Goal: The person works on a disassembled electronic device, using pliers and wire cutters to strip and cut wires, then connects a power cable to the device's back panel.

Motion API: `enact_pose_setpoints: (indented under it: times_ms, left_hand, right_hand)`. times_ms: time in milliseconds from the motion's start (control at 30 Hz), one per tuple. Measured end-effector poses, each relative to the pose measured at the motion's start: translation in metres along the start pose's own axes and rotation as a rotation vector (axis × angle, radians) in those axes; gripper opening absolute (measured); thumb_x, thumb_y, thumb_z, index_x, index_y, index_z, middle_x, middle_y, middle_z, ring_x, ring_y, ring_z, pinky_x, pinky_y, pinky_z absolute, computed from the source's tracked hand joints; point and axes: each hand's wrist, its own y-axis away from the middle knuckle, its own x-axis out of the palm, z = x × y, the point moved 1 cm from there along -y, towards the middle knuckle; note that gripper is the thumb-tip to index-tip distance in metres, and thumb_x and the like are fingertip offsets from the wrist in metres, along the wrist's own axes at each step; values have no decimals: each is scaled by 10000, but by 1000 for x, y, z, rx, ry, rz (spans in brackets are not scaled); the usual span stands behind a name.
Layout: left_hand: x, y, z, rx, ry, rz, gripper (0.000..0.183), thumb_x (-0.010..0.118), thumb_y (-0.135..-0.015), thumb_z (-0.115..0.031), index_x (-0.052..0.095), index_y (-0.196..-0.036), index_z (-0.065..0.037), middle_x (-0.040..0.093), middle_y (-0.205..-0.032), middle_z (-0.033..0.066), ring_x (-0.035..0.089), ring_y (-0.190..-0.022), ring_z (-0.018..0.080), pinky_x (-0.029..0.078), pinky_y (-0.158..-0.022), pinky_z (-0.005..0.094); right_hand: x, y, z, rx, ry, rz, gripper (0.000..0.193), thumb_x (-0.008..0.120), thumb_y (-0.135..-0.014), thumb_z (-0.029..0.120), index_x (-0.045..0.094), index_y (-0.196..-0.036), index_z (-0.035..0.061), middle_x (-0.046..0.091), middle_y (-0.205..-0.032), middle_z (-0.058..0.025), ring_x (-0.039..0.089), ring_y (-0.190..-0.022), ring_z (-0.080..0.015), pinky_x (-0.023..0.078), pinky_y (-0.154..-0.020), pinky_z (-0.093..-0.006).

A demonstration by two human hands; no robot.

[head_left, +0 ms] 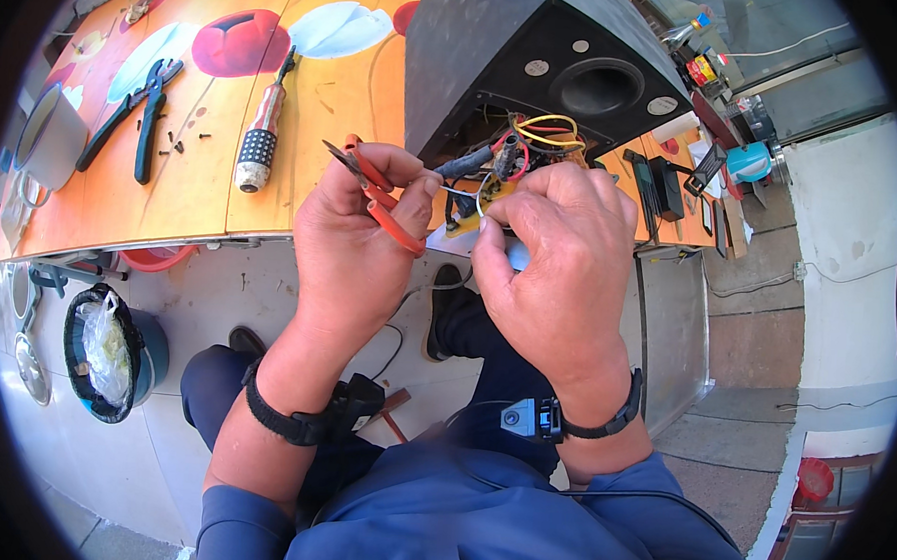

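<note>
My left hand (356, 231) is closed around small red-handled scissors (380, 195), their dark blades pointing up and away to the left. Its thumb and forefinger also pinch the end of a thin pale wire (458, 191). Close beside it, my right hand (560, 250) is closed in a pinch on the same wire, which bends between the two hands. Behind them, a tilted black speaker box (538, 74) has an opening at its lower edge. Yellow, red and black wires (547, 130) spill out there; my right hand partly hides them.
On the painted wooden table (209, 159) lie a screwdriver (260, 142), dark wire strippers (140, 116) and several loose screws. A mug (49, 142) stands at the left edge. Below is a lined bucket (110, 355). Black tools and small boxes (662, 194) lie right of the speaker.
</note>
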Motion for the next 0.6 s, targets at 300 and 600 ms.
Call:
enact_pose_setpoints:
  times_ms: [300,600]
  left_hand:
    - [-2,0,-2,-29,17,-18,165,761,-1010,24,652,-1123,-24,702,-955,6,605,-773,42,504,-661,228]
    - [-15,-2,-15,-99,13,66,212,793,-1000,-26,650,-1156,-21,720,-967,32,624,-714,63,511,-612,235]
  right_hand:
    - [-2,-2,-2,-16,-27,9,124,826,-725,82,727,-799,85,649,-903,-48,624,-894,-286,436,-827,-452]
    - [-13,-14,-10,-6,-280,128,196,752,-842,87,803,-1026,42,755,-965,-118,712,-887,-312,530,-821,-410]
